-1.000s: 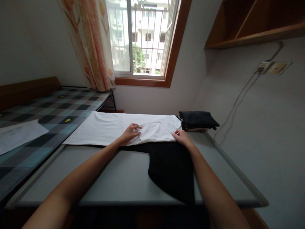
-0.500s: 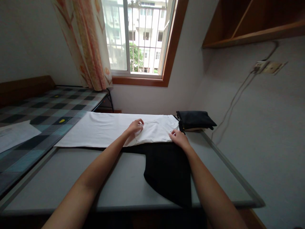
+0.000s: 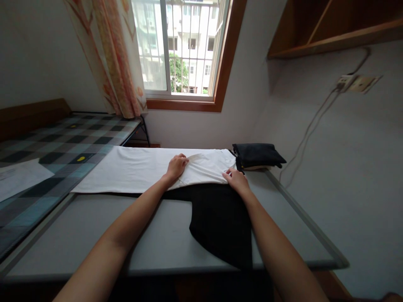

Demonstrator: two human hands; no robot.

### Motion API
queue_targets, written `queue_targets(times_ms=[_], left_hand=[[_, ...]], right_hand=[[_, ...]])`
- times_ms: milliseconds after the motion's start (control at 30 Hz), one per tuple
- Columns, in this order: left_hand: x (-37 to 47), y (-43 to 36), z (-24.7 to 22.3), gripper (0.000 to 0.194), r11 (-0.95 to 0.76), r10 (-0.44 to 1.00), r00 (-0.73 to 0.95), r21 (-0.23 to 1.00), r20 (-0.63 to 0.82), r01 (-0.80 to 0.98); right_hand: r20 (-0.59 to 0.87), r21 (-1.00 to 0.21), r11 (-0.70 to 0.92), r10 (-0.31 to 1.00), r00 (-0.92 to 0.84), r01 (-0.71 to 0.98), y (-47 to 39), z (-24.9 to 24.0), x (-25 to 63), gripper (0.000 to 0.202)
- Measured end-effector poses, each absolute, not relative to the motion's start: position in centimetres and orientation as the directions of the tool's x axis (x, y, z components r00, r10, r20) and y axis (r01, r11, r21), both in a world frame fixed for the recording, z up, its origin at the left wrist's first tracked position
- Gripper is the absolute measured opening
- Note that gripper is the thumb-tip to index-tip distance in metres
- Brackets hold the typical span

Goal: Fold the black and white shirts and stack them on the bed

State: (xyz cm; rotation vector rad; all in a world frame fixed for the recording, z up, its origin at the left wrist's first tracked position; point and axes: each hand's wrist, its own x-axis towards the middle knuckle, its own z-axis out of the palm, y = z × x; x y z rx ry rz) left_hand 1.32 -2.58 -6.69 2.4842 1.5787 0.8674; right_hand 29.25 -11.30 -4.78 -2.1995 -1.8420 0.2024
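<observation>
A long white cloth (image 3: 135,167), perhaps part of a garment, lies across the far side of the grey table. Black cloth (image 3: 222,222) shows beneath it and spreads toward the near edge, its outline curved on the left. My left hand (image 3: 176,165) is closed on the white cloth near its middle, pinching a fold between thumb and fingers. At the right end of the white cloth, my right hand (image 3: 235,179) pinches its near part. Small wrinkles run between both hands.
Folded black items (image 3: 258,155) lie at the table's (image 3: 157,251) far right corner. On the left, a bed with a checked cover (image 3: 63,142) holds a white paper (image 3: 22,176). A wooden shelf (image 3: 340,42) and a socket with a cable (image 3: 346,83) are on the right wall.
My left hand has shifted slightly left and its fingers have closed on the white cloth, drawing it smoother. My right hand has barely moved.
</observation>
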Motion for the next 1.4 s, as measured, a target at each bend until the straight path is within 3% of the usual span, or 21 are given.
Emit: queue_targets(times_ms=[300,467,633,800,967,1200,1400], left_hand=[[0.8,-2.7,-6.2,0.034,-0.411,0.864,0.264,0.3,0.428,0.861],[0.7,-2.9,-6.2,0.032,-0.413,0.888,0.3,0.317,0.349,0.854],[1.4,-3.7,-4.7,0.022,-0.366,0.891,0.253,0.266,0.378,0.892],[3.3,-6.0,-2.1,0.025,-0.704,0.709,0.63,0.278,0.316,0.653],[2.6,-9.8,-1.7,0.02,-0.803,0.595,0.767,0.225,0.241,0.552],[-1.9,-11.8,-4.0,0.024,-0.754,0.65,0.723,0.076,0.235,0.653],[-2.3,-12.0,-5.3,0.024,-0.73,0.659,0.719,-0.043,0.22,0.682]], right_hand=[[0.128,-0.281,-0.17,0.969,0.212,0.945,-11.0,-5.4,28.9,0.027],[0.147,-0.363,-0.161,0.963,0.227,0.918,-10.9,-5.3,29.1,0.027],[0.084,-0.411,-0.221,0.957,0.278,0.884,-11.1,-4.3,29.8,0.035],[0.042,-0.454,-0.27,0.946,0.323,0.849,-11.1,-3.9,30.4,0.033],[0.073,-0.585,-0.149,0.969,0.235,0.797,-10.7,-4.3,30.9,0.027],[0.249,-0.711,0.081,0.958,0.143,0.698,-10.4,-4.5,31.8,0.031],[0.256,-0.76,0.182,0.966,0.03,0.624,-10.3,-4.7,33.1,0.039]])
